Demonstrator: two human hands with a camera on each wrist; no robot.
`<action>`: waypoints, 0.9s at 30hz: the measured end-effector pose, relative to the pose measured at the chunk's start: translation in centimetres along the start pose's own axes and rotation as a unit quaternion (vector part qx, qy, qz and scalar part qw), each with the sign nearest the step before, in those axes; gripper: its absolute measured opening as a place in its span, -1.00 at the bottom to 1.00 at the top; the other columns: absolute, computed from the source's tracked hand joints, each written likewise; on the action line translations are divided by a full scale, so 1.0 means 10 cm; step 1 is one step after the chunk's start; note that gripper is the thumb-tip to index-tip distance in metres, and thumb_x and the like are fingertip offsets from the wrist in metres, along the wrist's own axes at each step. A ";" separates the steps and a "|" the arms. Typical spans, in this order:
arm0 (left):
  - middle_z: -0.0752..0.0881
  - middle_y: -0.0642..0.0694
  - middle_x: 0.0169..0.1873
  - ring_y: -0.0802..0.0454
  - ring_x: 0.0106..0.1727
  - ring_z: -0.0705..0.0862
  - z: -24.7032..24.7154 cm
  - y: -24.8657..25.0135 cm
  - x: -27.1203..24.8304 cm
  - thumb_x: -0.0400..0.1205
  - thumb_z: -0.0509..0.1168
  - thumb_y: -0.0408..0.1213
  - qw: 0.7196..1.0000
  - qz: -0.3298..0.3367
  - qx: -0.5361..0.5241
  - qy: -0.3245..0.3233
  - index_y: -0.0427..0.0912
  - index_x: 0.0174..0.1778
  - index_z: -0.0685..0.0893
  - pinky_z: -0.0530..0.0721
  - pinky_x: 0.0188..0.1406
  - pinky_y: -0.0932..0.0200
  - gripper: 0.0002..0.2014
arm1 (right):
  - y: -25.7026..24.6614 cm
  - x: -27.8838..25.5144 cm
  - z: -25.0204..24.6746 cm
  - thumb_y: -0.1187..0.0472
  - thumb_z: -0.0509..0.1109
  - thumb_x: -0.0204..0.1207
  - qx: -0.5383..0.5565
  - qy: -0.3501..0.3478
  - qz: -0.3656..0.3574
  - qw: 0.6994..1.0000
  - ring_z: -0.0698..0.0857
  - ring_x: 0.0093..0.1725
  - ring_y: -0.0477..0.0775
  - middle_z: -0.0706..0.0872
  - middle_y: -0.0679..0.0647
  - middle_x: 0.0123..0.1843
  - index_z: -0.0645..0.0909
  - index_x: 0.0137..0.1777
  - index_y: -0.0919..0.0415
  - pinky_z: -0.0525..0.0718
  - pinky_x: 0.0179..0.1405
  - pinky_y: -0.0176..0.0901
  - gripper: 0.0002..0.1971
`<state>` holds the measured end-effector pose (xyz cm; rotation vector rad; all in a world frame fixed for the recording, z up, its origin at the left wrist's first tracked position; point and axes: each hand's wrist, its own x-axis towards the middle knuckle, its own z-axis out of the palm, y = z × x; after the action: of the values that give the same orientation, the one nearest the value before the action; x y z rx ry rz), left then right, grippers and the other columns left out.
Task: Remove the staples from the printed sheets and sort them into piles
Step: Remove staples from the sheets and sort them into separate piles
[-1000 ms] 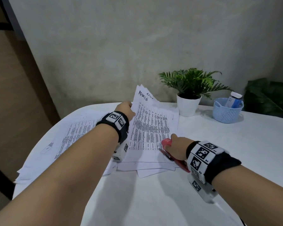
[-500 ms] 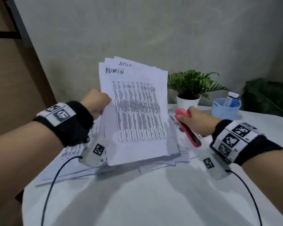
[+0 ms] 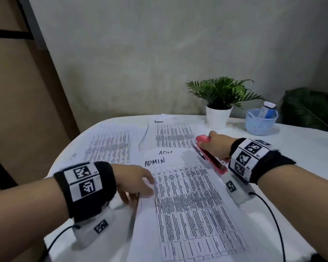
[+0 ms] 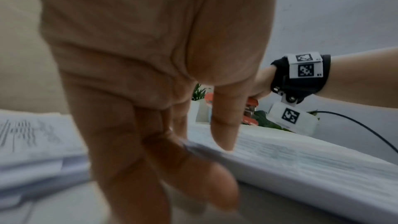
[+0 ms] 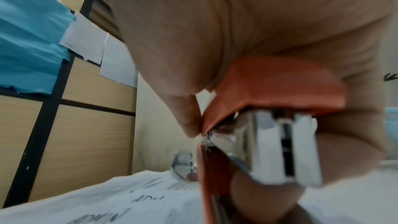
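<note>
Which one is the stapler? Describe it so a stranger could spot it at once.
Start at the white table and find the sheet headed ADMIN nearest the person. At that sheet's upper right corner, the right hand holds the stapler in its grip. It is the only pink-red thing among white paper, a white plant pot and a blue basket.

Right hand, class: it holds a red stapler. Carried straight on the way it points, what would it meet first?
Probably the far "Admin" sheet beyond the right hand and its red stapler; depth is unclear.
</note>
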<state>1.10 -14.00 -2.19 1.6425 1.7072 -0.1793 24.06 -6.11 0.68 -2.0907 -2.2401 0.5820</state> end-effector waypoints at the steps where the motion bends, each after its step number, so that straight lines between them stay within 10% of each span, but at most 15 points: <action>1: 0.72 -0.08 -0.25 0.03 -0.33 0.70 -0.05 0.03 -0.03 0.63 0.29 -0.12 1.000 0.000 0.013 -0.022 0.00 0.42 0.48 0.70 -0.28 0.18 -0.59 | -0.01 -0.01 0.02 -0.05 -0.01 0.70 -0.017 -0.009 -0.004 1.000 0.63 0.09 0.21 0.53 0.30 0.30 0.23 0.46 0.33 0.53 0.00 -0.10 -0.49; 5: 0.78 0.01 -0.35 0.15 -0.44 0.68 -0.34 0.20 -0.05 0.66 0.26 -0.04 0.995 0.031 0.098 -0.007 0.01 0.19 0.64 0.60 -0.34 0.30 -0.77 | -0.12 -0.07 0.01 0.10 -0.11 0.75 -0.077 -0.036 -0.032 0.996 0.50 0.36 0.27 0.40 0.24 0.44 0.27 0.48 0.27 0.44 0.33 -0.01 -0.60; 11: 0.58 -0.05 0.36 0.03 0.17 0.65 -0.40 0.51 0.35 0.70 0.17 -0.07 0.963 0.103 0.223 0.108 -0.03 0.48 0.45 0.59 0.27 0.10 -0.59 | -0.26 0.07 0.09 0.16 -0.08 0.75 -0.146 -0.056 -0.075 0.985 0.51 -0.10 0.06 0.57 0.15 0.03 0.41 0.38 0.31 0.44 -0.08 -0.19 -0.63; 15: 0.18 -0.09 0.65 -0.08 0.56 0.36 -0.24 0.54 0.65 0.71 0.11 0.04 0.937 0.082 0.335 0.050 -0.10 0.66 0.13 0.39 0.52 -0.10 -0.38 | -0.32 0.21 0.22 0.16 -0.01 0.74 -0.219 -0.084 -0.075 0.969 0.33 -0.43 -0.10 0.34 0.00 -0.35 0.49 0.04 0.24 0.44 -0.22 -0.22 -0.74; 21: -0.17 -0.06 0.68 -0.11 0.63 0.24 -0.18 0.51 0.75 0.71 0.04 0.13 0.931 0.082 0.357 0.005 -0.04 0.69 -0.16 0.31 0.56 -0.14 -0.27 | -0.30 0.32 0.35 0.10 -0.10 0.74 -0.282 -0.087 -0.123 0.948 0.59 0.25 0.24 0.54 0.25 0.30 0.37 0.42 0.30 0.54 0.22 0.00 -0.58; 27: -0.09 -0.11 0.69 -0.15 0.60 0.28 -0.19 0.55 0.78 0.70 0.07 0.12 0.922 0.079 0.378 0.012 -0.07 0.69 -0.11 0.37 0.52 -0.16 -0.27 | -0.28 0.35 0.39 0.09 -0.10 0.74 -0.285 -0.087 -0.123 0.946 0.57 0.28 0.25 0.50 0.26 0.34 0.34 0.45 0.29 0.53 0.22 -0.01 -0.58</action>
<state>6.10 -5.78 -3.33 2.3251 1.6031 -0.8255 19.98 -3.75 -2.94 -1.9588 -3.0017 0.1060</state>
